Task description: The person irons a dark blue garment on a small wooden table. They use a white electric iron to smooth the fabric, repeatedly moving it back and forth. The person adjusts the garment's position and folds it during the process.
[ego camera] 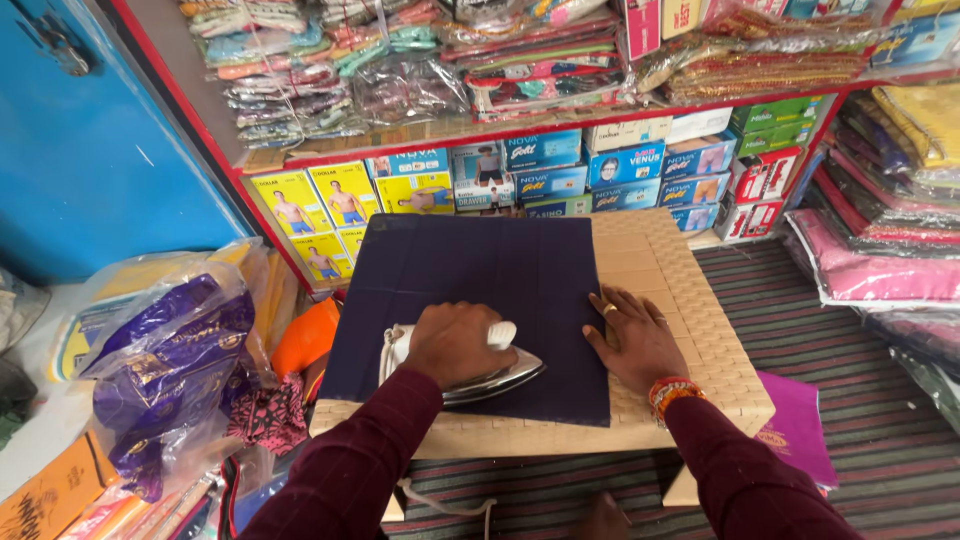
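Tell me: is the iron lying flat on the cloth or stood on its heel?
Flat: the iron lies soleplate-down on the dark purple cloth, the left hand gripping its handle.

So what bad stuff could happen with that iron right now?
The right hand lies flat on the dark cloth, close to the tip of the iron that the left hand grips, so a push that way might burn fingers. If the iron sits still, it could scorch the cloth. Its cord hangs off the stool's front edge near the legs and might snag.
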